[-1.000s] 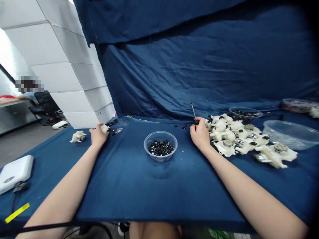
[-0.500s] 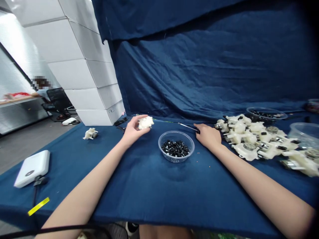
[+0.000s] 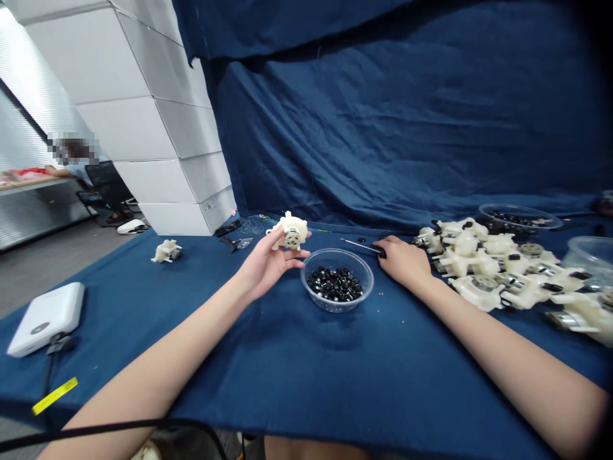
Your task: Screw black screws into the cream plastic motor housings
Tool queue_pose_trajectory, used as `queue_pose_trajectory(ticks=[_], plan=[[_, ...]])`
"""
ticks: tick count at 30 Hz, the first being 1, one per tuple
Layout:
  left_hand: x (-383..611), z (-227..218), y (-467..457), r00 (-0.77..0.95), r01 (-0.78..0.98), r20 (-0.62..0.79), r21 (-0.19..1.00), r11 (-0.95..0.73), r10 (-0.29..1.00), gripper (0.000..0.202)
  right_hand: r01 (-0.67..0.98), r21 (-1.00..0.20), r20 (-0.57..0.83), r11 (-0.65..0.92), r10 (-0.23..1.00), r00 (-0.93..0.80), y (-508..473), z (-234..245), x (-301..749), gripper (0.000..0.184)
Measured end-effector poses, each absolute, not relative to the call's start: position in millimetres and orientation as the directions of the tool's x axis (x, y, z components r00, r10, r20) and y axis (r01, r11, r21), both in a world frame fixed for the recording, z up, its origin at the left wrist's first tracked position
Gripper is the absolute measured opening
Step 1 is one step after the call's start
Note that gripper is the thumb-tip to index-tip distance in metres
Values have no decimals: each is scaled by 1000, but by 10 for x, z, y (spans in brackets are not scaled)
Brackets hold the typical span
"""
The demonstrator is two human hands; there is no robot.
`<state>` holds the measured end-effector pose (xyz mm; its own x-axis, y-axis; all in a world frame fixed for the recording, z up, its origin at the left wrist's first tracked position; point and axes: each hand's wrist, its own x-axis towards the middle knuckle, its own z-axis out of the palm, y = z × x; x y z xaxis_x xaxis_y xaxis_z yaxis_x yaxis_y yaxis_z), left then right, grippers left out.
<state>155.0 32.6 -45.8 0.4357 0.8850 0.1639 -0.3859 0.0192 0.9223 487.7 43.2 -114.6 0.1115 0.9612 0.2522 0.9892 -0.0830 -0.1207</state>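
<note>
My left hand (image 3: 268, 263) is raised palm up above the blue cloth, its fingers holding a white plastic motor housing (image 3: 290, 231) with a round metal end facing me. My right hand (image 3: 401, 260) rests on the cloth, gripping the dark handle of a small screwdriver (image 3: 359, 245), whose thin shaft points left. Between my hands stands a clear plastic bowl (image 3: 337, 280) full of small black parts. To the right of my right hand lies a heap of similar white motor housings (image 3: 483, 268).
A single white housing (image 3: 166, 252) lies at left, and a white power bank (image 3: 45, 319) sits near the left edge. Further clear bowls (image 3: 520, 216) (image 3: 589, 255) stand at right. A seated person (image 3: 90, 172) is in the background at left.
My left hand has turned palm up and lifted the housing, showing its round metal end. My right hand stays nearly still. The whole view has shifted slightly.
</note>
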Motion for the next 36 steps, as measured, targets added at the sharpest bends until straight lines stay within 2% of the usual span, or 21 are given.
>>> queue_pose_trajectory(ticks=[3, 6, 9, 13, 17, 22, 26, 28, 30, 33, 36], plan=[[1569, -474, 308, 455, -417, 120, 904, 92, 882, 41, 986, -140, 242, -91, 962, 123, 481, -1160, 4911, 37], [1576, -472, 298, 455, -480, 130, 869, 120, 881, 34, 981, -170, 246, -98, 959, 139, 499, -1168, 4928, 34], [1568, -454, 290, 474, -492, 149, 862, 121, 868, 36, 975, -208, 278, -79, 951, 136, 470, -1170, 4928, 30], [1555, -423, 258, 514, -483, 137, 862, 154, 847, 39, 953, -303, 382, -29, 912, 150, 417, -1165, 4931, 24], [1571, -368, 198, 502, -495, 137, 855, 154, 854, 44, 886, -456, 515, 80, 836, 189, 371, -1101, 4880, 18], [1602, -318, 118, 514, -519, 139, 836, 178, 847, 45, 717, -606, 627, 344, 761, 164, 157, -851, 4651, 27], [1631, -358, 59, 476, -481, 196, 874, 67, 857, 53, 554, -650, 640, 520, 767, 32, -153, -601, 4410, 31], [1646, -377, 22, 489, -447, 214, 894, 32, 846, 54, 483, -671, 618, 562, 785, -54, -292, -521, 4299, 31], [1663, -384, -17, 506, -435, 235, 901, 10, 830, 53, 344, -741, 578, 576, 808, -108, -391, -486, 4209, 31], [1691, -378, -70, 538, -432, 263, 902, -6, 801, 63, 144, -817, 548, 559, 829, -107, -460, -490, 4131, 24], [1722, -369, -104, 583, -424, 257, 906, 18, 771, 67, 176, -790, 586, 587, 808, -65, -472, -506, 4111, 16]])
